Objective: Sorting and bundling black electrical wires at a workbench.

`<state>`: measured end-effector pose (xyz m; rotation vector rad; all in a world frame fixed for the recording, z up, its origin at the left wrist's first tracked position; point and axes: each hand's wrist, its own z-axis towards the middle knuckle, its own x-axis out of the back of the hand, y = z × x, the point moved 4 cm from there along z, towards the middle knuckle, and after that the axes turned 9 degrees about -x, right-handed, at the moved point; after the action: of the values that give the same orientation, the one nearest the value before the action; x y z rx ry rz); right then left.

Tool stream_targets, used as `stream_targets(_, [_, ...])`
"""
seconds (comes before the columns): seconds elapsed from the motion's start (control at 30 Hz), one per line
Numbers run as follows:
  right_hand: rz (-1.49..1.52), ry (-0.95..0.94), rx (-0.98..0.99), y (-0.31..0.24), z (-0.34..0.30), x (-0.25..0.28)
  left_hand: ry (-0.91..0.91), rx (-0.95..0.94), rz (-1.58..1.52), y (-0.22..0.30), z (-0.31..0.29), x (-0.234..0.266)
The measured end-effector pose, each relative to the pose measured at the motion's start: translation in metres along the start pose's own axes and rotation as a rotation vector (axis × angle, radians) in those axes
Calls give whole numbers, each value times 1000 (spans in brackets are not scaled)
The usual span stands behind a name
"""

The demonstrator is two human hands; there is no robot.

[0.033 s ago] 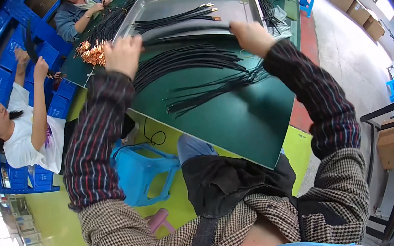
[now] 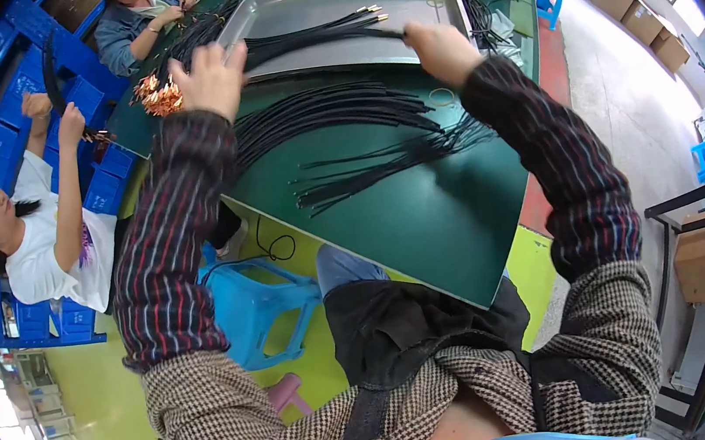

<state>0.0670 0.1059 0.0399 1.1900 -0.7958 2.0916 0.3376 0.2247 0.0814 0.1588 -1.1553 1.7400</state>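
A bundle of black cables [image 2: 322, 40] stretches between my hands over the near edge of a metal tray [image 2: 334, 68]. My right hand [image 2: 443, 49] is closed on its right end. At the left end, my left hand [image 2: 208, 84] has its fingers spread and raised, with the thumb beside the bundle; the palm side is hidden. Further black cables with gold-coloured tips [image 2: 362, 15] lie in the tray behind. Nearer me, a thick row of black cables [image 2: 330, 108] and a thinner bunch of them [image 2: 348, 181] lie on the green table [image 2: 407, 231].
Copper-coloured cable ends [image 2: 157, 97] heap left of the tray. At the left a person in a white shirt [image 2: 58, 256] holds up black cables; another in a denim jacket [image 2: 119, 37] works at the far left. A blue stool [image 2: 244, 308] stands beside the table. Cartons [image 2: 641, 22] line the right wall.
The fingers of my left hand have gone from curled round the bundle to spread. My right hand has moved slightly up and left. The bundle now shows more clearly over the tray.
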Motion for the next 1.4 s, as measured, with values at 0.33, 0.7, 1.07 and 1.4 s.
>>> stream_targets(0.33, [-185,-186,-152,81,111,-138,-400,-110,-699,63,-22,-99])
stream_targets(0.7, [56,107,-95,122,58,-47,-421,-108,-825,63,-8,-83])
stream_targets(1.07, [462,53,-21,54,-5,0,-253,-253,-361,39,34,-32])
stream_targets(1.4, [228,195,309,-57,-8,22,-98,-271,-349,28,36,67])
